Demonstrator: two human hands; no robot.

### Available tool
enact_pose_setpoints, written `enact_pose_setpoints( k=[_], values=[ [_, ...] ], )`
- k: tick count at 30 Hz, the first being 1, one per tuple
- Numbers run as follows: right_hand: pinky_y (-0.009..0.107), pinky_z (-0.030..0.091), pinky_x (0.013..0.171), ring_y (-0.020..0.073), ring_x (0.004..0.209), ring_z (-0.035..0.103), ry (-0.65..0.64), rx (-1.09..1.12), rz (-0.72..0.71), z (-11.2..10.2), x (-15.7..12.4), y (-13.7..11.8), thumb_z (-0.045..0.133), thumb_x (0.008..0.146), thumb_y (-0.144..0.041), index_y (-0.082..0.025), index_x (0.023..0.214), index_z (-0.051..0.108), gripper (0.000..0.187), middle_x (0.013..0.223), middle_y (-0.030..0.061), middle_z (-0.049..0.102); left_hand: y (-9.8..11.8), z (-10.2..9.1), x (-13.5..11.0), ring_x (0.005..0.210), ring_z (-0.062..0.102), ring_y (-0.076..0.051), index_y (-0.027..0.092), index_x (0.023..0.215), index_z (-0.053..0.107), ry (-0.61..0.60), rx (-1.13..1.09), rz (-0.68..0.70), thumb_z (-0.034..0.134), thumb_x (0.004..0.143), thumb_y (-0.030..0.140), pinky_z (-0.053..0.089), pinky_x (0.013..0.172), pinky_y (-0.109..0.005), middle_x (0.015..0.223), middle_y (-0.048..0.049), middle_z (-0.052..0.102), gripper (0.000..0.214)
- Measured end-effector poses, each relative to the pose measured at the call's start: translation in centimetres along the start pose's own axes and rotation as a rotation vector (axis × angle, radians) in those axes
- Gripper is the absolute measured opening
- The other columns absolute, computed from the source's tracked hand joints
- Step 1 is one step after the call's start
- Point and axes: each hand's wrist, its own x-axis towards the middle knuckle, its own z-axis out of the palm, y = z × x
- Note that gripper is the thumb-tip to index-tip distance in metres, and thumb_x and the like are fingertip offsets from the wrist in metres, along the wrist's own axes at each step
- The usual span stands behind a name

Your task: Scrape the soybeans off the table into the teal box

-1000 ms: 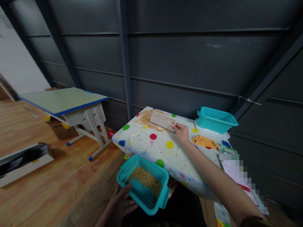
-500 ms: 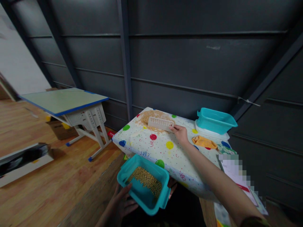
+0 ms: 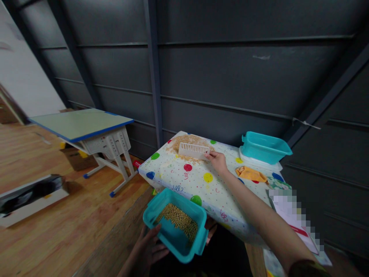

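Observation:
My right hand (image 3: 216,161) pinches one end of a white plastic strip with a row of slots (image 3: 192,151). The strip stands on its long edge, against a spread pile of pale beans (image 3: 184,142) at the table's far left corner. Low in front of me, my left hand (image 3: 150,246) grips the left side of a turquoise tub (image 3: 163,196), thumb near the rim and other fingers partly under it. Round yellowish beans (image 3: 178,218) cover part of the tub's bottom. A patch of skin shows at the tub's right side; whose it is I cannot tell.
The table wears a white cloth with balloon prints (image 3: 173,179). On its right are another turquoise tub (image 3: 266,150), an orange cloth (image 3: 251,174) and papers (image 3: 291,215). A green-topped desk (image 3: 86,123) and an open box (image 3: 34,196) stand left. Dark wall panels rise behind.
My right hand has shifted the slotted strip slightly left along the bean pile and tipped it a little. The tub in my left hand stays in place. The view has turned slightly.

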Motion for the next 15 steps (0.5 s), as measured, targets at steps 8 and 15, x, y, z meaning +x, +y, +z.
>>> enact_pose_setpoints(
  k=[8, 15],
  values=[
    [0.039, 0.053, 0.078, 0.0256, 0.075, 0.070, -0.027, 0.039, -0.009, -1.8, -0.2, -0.2, 0.091, 0.067, -0.053, -0.019, 0.075, 0.086, 0.036, 0.077, 0.0059, 0.080, -1.0, -0.2, 1.6, 0.120, 0.082, -0.044, 0.043, 0.173, 0.031, 0.075, -0.036, -0.023, 0.103, 0.064, 0.053, 0.059, 0.113, -0.061, 0.154, -0.0178, 0.072, 0.131],
    [0.037, 0.053, 0.068, 0.0275, 0.077, 0.071, 0.046, 0.168, 0.070, 0.4, -2.5, -1.2, 0.086, 0.067, -0.059, -0.019, 0.089, 0.089, 0.045, 0.081, 0.0072, 0.082, -0.7, -0.1, 1.0, 0.112, 0.084, -0.042, 0.044, 0.169, 0.038, 0.047, -0.007, -0.007, 0.105, 0.057, 0.058, 0.062, 0.108, -0.056, 0.151, -0.0171, 0.073, 0.131]
  ],
)
